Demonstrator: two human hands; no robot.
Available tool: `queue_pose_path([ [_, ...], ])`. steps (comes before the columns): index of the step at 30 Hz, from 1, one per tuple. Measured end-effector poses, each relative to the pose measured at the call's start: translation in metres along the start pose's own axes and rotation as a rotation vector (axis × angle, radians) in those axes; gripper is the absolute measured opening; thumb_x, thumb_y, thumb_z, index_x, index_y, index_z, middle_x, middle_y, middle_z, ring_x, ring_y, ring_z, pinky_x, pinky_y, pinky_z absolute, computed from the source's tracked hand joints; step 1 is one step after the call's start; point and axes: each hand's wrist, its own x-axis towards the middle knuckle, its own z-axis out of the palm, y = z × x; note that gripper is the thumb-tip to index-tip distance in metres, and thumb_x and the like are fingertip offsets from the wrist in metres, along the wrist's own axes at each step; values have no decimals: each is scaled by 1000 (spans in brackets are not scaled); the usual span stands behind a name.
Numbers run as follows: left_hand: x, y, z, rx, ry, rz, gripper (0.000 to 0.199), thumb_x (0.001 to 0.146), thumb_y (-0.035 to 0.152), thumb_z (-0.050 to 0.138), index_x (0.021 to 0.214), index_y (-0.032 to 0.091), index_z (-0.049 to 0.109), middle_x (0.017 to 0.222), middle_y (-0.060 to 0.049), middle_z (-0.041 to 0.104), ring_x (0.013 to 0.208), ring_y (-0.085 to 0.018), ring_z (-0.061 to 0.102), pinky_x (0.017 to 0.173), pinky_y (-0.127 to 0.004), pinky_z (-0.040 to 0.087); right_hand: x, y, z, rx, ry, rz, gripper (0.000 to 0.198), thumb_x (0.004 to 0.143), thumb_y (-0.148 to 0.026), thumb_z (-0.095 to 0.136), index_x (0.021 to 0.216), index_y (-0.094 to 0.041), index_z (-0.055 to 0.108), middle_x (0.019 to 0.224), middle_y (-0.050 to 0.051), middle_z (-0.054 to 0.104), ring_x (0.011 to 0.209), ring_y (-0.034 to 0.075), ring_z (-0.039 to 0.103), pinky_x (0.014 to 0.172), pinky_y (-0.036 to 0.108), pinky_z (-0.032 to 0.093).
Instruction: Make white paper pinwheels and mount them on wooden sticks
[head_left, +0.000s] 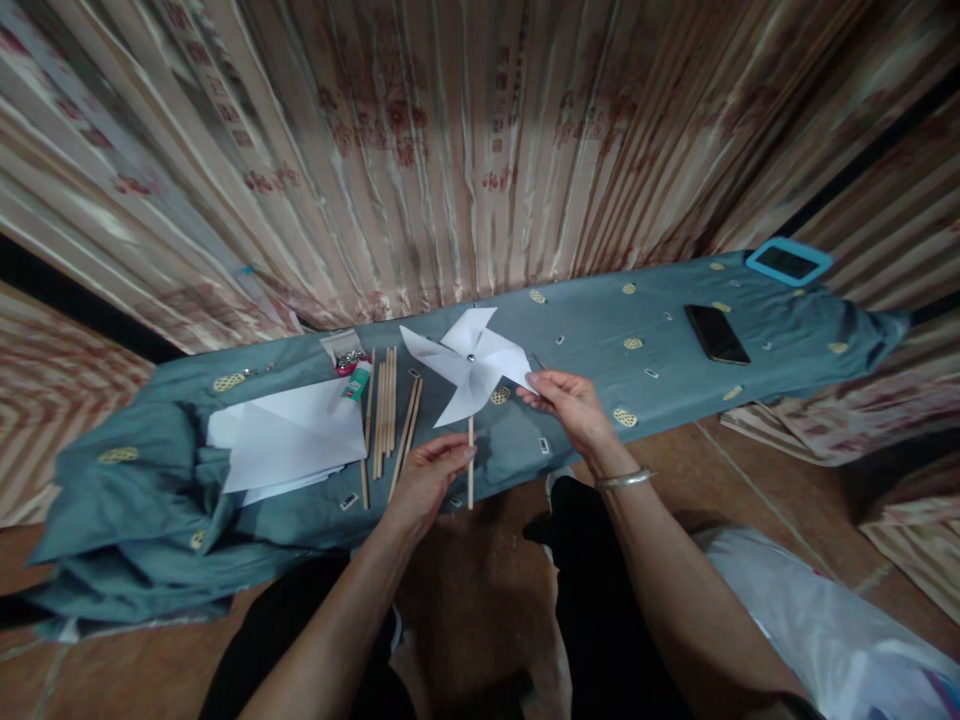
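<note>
A white paper pinwheel [487,345] with a round silvery pin at its centre is held up over the cloth. My left hand [426,478] is closed on its thin wooden stick [471,488], below the blades. With thumb and fingers pinched, my right hand [568,402] holds the tip of the right-hand blade; a bracelet circles that wrist. A thin dark sliver shows by the right fingertips, too small to name. Left of the pinwheel lie several loose wooden sticks [386,410] in a rough row.
White paper sheets [292,435] lie at left, a green-and-white glue stick [356,382] at their corner. Behind is a bag of small metal pieces [346,357]. A dark phone [716,334] and blue-framed device [787,262] are at right. A curtain [450,150] hangs behind the cloth-covered surface [585,370].
</note>
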Motion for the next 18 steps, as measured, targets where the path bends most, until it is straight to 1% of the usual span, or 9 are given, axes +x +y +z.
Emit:
queue_pose_path([
  [7, 1, 0, 0, -5, 21, 6, 36, 39, 28, 90, 69, 17, 75, 69, -3, 73, 65, -11, 62, 67, -23, 47, -5, 1, 4, 10, -19, 41, 41, 47, -52, 85, 68, -19, 72, 65, 3, 72, 58, 12, 61, 60, 26, 48],
  [12, 0, 0, 1, -6, 37, 12, 37, 39, 28, 90, 71, 16, 75, 71, -4, 73, 66, -11, 63, 68, -23, 47, -9, 2, 9, -2, -42, 43, 43, 47, -57, 83, 66, -19, 73, 64, 3, 72, 57, 11, 60, 59, 24, 46],
  [18, 1, 0, 1, -35, 53, 9, 39, 36, 27, 91, 69, 16, 75, 67, -3, 72, 65, -10, 62, 67, -22, 47, -12, 6, 12, -12, -98, 36, 42, 50, -58, 81, 65, -20, 74, 63, 2, 73, 55, 9, 58, 57, 22, 44],
])
